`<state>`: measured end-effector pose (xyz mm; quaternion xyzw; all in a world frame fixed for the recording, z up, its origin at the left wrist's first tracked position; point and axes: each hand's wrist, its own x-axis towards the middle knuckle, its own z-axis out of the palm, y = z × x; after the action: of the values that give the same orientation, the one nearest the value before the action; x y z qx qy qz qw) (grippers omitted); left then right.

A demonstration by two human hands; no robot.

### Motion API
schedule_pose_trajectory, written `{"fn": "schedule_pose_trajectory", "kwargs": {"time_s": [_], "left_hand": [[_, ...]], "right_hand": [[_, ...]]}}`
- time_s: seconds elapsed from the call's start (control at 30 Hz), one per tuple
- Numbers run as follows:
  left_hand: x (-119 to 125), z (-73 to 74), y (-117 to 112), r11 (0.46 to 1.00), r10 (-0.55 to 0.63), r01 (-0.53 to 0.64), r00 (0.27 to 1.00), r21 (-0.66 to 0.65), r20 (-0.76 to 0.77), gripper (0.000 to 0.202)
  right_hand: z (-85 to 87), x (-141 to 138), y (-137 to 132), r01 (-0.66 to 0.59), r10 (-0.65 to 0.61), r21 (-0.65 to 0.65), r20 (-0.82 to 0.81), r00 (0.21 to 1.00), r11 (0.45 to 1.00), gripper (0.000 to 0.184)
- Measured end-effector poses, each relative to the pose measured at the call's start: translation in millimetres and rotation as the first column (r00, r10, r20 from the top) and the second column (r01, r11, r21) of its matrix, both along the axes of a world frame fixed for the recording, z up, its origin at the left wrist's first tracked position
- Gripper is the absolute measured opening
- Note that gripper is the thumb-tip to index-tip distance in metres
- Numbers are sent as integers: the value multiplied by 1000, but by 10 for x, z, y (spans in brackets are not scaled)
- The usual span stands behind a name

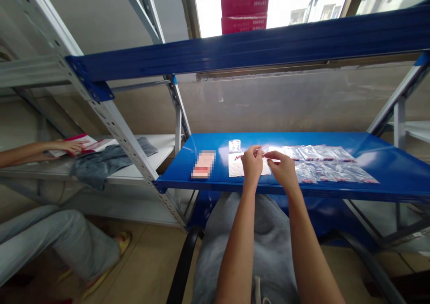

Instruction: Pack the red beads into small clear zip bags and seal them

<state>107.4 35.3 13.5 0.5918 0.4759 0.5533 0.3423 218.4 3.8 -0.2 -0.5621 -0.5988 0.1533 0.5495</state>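
My left hand [251, 165] pinches a small clear plastic bag [264, 149] above the blue metal shelf [215, 143]. My right hand [284, 169] is right beside it, with its fingertips close to the bag's lower edge. I cannot tell whether they grip it. Under both hands lies a white sheet of paper [242, 167]. Another small clear bag [234, 146] sits just beyond the paper. To the right, two rows of clear bags with small red contents [322, 160] lie flat. On the left is a blurred pink-and-white label [203, 164].
A co-worker's hand [69, 147] rests on red-and-white papers [83, 145] on a white shelf to the left, beside a grey cloth [110, 160]. That person's legs are at lower left. A blue steel beam [235, 48] crosses overhead, and grey uprights [117, 120] stand alongside.
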Motion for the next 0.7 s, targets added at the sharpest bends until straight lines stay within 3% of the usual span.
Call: {"fn": "schedule_pose_trajectory", "kwargs": {"time_s": [0.2,0.47,0.7], "left_hand": [[-112,38,-421,989,-22,11,997,147,77,13],[-305,85,-563,974,-67,49,995,222,73,16],[-425,134,-582,944,134,-100,987,315,-88,16]], "right_hand": [[278,-120,-175,-24,28,43,-105,994,999,31],[275,-250,-174,-67,73,42,-158,985,997,29],[359,-416,-260,-39,47,76,-103,994,996,30]]}}
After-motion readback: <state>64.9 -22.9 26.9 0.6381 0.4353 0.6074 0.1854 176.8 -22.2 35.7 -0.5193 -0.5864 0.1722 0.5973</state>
